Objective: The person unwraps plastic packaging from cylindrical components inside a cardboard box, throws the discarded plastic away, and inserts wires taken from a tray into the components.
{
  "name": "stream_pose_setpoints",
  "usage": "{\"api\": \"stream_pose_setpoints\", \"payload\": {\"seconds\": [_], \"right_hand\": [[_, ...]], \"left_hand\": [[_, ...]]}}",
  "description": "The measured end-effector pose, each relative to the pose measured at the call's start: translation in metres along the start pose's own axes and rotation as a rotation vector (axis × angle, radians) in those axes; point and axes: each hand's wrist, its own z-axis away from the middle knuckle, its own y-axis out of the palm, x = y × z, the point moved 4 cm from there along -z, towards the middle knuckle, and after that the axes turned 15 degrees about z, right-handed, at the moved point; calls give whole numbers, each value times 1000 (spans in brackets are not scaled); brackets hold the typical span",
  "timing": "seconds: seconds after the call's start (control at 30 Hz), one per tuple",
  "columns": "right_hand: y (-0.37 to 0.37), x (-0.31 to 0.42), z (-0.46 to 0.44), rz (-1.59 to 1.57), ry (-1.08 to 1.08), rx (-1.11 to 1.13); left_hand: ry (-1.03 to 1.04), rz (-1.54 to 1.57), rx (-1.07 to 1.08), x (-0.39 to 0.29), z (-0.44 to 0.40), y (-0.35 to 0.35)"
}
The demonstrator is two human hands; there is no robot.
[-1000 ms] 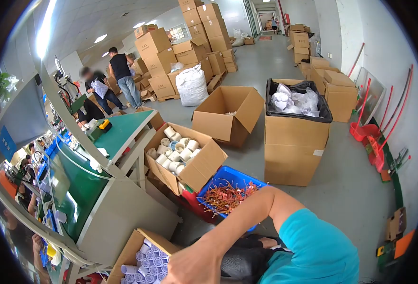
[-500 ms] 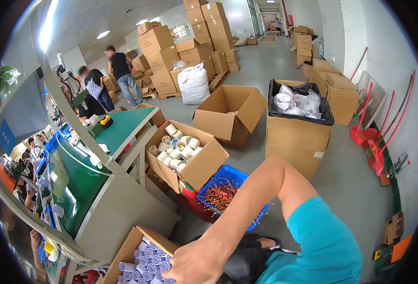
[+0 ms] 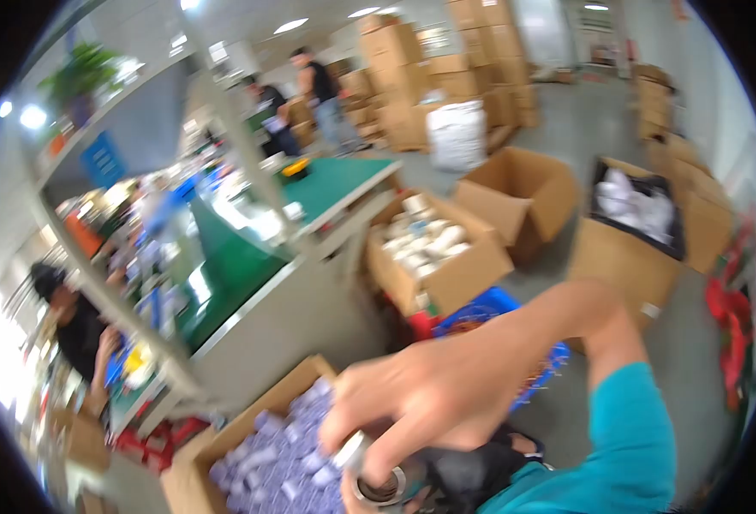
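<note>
My right hand [image 3: 433, 398] reaches across the front, fingers bent in a pinch around a small pale cylindrical part [image 3: 354, 450]. Just below it, at the bottom edge, is a round open-ended cylinder [image 3: 379, 487] with a shiny metallic rim. Skin on either side of that cylinder appears to be my left hand [image 3: 349, 499], mostly hidden beneath the right one and cut off by the frame. Left of my hands, a cardboard box [image 3: 191, 469] holds many pale purple plastic cylinders [image 3: 283, 445]. Motion blur softens the details.
A carton of white cylindrical parts [image 3: 472, 278] stands beside the green-topped workbench [image 3: 352, 184]. Behind my right arm is a blue basket [image 3: 493, 304] with thin reddish pieces. An open carton [image 3: 558, 193] and a black-lined waste box [image 3: 626, 265] stand beyond. A co-worker [image 3: 78, 321] sits at left.
My right hand has come up out of the box of purple cylinders and moved right, now with a small part in its fingers. The camera view has swung left.
</note>
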Motion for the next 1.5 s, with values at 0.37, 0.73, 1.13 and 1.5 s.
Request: {"api": "stream_pose_setpoints", "payload": {"seconds": [0.37, 0.73, 1.13, 1.5], "right_hand": [[-56, 7, 10, -238, 327, -400], [-59, 8, 14, -165, 361, -433], [-59, 1, 10, -298, 304, -423], [-60, -3, 7, -284, 247, -436]], "left_hand": [[338, -827, -424, -102, -11, -39], [625, -1028, -471, -156, -31, -45], [1129, -1143, -417, -208, -53, -49], [1283, -1130, -347, -233, -69, -50]]}}
